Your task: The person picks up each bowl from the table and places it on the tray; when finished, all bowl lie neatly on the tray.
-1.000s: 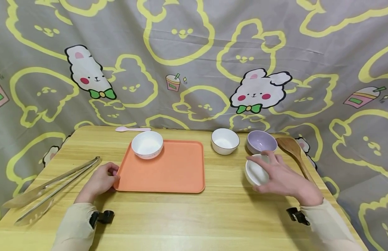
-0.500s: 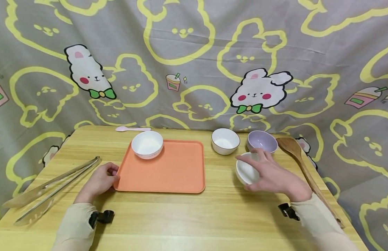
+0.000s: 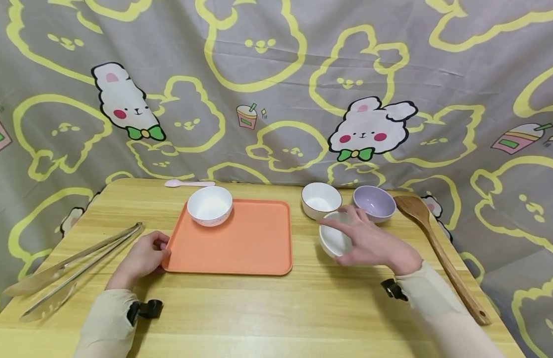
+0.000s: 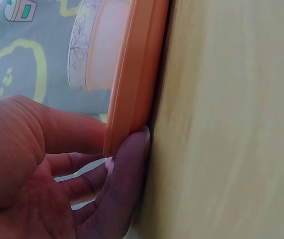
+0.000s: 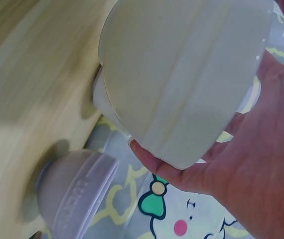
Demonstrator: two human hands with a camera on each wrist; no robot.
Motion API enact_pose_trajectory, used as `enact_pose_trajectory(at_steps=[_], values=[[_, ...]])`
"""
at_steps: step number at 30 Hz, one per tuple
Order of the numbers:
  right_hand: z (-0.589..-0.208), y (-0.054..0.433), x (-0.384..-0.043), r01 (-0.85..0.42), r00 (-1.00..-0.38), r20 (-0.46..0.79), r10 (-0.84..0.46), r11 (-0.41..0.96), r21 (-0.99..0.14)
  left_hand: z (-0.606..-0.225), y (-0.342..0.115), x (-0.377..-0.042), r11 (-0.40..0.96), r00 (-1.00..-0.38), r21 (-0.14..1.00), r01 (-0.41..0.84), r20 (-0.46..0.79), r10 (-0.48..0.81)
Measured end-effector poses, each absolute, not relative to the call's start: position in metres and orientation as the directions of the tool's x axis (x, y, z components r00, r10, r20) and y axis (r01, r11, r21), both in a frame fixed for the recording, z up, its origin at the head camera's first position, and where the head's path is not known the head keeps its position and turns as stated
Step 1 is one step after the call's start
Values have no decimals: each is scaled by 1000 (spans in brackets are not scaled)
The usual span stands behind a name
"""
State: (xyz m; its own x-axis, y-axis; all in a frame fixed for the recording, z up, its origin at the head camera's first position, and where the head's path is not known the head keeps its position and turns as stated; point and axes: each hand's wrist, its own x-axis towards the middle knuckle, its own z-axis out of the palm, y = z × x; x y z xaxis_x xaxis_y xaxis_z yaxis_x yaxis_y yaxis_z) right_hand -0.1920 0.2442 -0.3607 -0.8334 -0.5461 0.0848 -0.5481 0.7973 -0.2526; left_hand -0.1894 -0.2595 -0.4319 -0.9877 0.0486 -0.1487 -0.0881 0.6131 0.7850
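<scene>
1. Two hands are seen at work. By the right-hand grip point(image 3: 367, 243), spread wide, the pale bowl point(image 3: 335, 241) is held from its right side, seemingly off the surface point(image 3: 276, 318), just in front of the black-rimmed bowl point(image 3: 320, 199), right of the orange tray point(image 3: 240, 248). By the left-hand grip point(image 3: 144, 254) the tray's near left corner is pinched.
2. Likeliest fault: a knock against the black-rimmed bowl, caused by too little room behind the held one. Whether they touch cannot be told.
3. A slip is also possible. The bowl is tilted and smooth-looking; if the spread fingers were slackened, it could be dropped.
4. Should the bowl be carried leftward too low, the tray's raised right edge could be struck.
5. Should the tray's corner be lifted or tugged, the patterned bowl point(image 3: 209, 204), placed at the far left corner, could be slid or tipped.
6. Change noted: the pale bowl has been carried left, from in front of the purple bowl point(image 3: 374, 203). More of the wooden spatula point(image 3: 415, 211) has been uncovered at its handle. No shift is noted in the tray, the patterned bowl or the left-hand grip.
</scene>
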Motion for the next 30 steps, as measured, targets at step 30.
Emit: enact_pose_trajectory(at_steps=[30], values=[[-363, 183, -228, -593, -791, -15, -612, 772, -231, -431, -258, -190, 630, -985, 769, -108, -168, 37]])
